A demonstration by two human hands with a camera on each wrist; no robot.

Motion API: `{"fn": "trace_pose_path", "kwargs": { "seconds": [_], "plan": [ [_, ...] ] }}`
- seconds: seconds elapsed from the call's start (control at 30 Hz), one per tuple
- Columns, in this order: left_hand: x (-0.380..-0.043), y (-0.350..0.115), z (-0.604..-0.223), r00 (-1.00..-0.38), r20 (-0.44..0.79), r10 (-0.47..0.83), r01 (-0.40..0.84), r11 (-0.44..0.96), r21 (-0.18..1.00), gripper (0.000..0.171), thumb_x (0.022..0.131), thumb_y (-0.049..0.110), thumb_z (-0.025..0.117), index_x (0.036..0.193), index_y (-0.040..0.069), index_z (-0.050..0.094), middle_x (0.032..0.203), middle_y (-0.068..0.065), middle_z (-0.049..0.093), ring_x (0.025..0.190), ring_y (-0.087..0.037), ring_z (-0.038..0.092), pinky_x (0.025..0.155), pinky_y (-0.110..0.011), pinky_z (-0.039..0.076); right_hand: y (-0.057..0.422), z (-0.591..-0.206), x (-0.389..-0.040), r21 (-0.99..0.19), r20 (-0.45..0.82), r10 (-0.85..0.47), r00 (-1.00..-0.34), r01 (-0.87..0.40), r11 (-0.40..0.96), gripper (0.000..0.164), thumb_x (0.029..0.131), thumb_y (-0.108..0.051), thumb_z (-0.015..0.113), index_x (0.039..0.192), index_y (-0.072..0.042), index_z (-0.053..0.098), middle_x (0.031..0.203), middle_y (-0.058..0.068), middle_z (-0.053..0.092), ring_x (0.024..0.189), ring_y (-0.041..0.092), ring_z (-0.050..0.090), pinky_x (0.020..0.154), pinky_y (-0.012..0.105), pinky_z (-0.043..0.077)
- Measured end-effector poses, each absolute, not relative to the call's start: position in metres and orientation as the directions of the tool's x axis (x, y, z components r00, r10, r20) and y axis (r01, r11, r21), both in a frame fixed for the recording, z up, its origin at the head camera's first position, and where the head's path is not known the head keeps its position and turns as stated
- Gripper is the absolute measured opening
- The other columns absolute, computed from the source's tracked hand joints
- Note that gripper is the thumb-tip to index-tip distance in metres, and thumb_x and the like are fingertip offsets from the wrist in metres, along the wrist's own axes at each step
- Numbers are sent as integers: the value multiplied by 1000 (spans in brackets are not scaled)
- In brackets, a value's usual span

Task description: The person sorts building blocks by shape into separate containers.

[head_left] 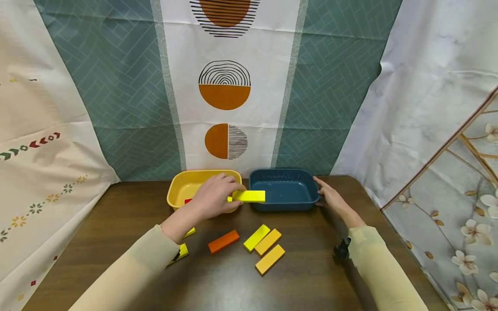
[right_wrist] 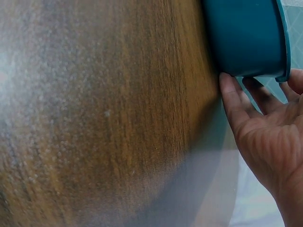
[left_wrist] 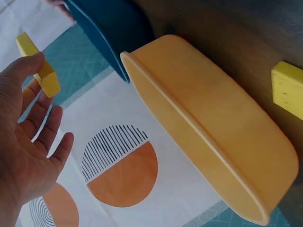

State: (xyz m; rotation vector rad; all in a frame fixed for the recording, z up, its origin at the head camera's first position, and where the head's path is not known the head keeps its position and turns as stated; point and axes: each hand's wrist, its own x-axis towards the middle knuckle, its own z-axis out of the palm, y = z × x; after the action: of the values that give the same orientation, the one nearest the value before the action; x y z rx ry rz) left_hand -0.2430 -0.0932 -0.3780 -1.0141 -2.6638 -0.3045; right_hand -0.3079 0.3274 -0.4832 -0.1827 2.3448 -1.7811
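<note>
- Nearest us on the brown table (head_left: 319,268), we see 2 light-orange blocks (head_left: 270,260) side by side, with 1 loose yellow block (head_left: 256,238) just beside the farther one.
- To their left we find 1 red-orange block (head_left: 223,242); farther left, 2 yellow pieces (head_left: 183,250) lie partly hidden by the left arm.
- Beyond these, we see the left hand (head_left: 215,196) pinching 1 bright yellow block (head_left: 250,196) between thumb and fingers, raised off the table near the facing ends of the 2 bins.
- We see the right hand (head_left: 332,199) with spread fingers touching the blue bin's right end.
- Behind the left hand, the yellow bin (head_left: 204,172) holds something red (head_left: 188,201); beside it stands the blue bin (head_left: 285,207).
- Farthest, we see a patterned cloth (head_left: 264,99).
</note>
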Motion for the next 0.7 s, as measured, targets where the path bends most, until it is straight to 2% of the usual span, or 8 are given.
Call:
{"fn": "trace_pose_path", "kwargs": {
  "seconds": [0.13,0.3,0.57,0.7],
  "plan": [
    [-255,-86,-377,-725,335,602,661,745,89,36,89,35,80,121,19,76,109,1,67,99,-21,54,83,-35,48,327,-483,-307,-959,-73,-215,-974,9,284,66,103,-6,29,166,-14,11,171,14,1,143,48,32,109,64,38],
    [-269,-72,-377,-765,305,567,618,779,104,37,90,38,78,122,19,76,113,1,69,97,-20,54,81,-33,46,327,-483,-306,-962,-62,-219,-974,0,273,65,104,-6,30,166,-14,12,171,14,2,142,48,34,109,64,38],
    [-288,-48,-383,-814,241,529,562,822,95,38,93,41,74,124,20,75,116,1,69,102,-20,53,87,-33,46,328,-484,-307,-962,-62,-220,-974,-1,274,66,103,-6,29,166,-14,11,171,14,0,144,47,30,109,65,37],
    [-295,-38,-386,-829,224,513,541,837,85,39,93,43,73,126,21,75,117,2,69,101,-19,52,87,-32,45,327,-484,-307,-960,-66,-213,-975,4,278,66,103,-5,29,166,-13,11,170,15,3,140,46,36,109,62,39]
  ]
}}
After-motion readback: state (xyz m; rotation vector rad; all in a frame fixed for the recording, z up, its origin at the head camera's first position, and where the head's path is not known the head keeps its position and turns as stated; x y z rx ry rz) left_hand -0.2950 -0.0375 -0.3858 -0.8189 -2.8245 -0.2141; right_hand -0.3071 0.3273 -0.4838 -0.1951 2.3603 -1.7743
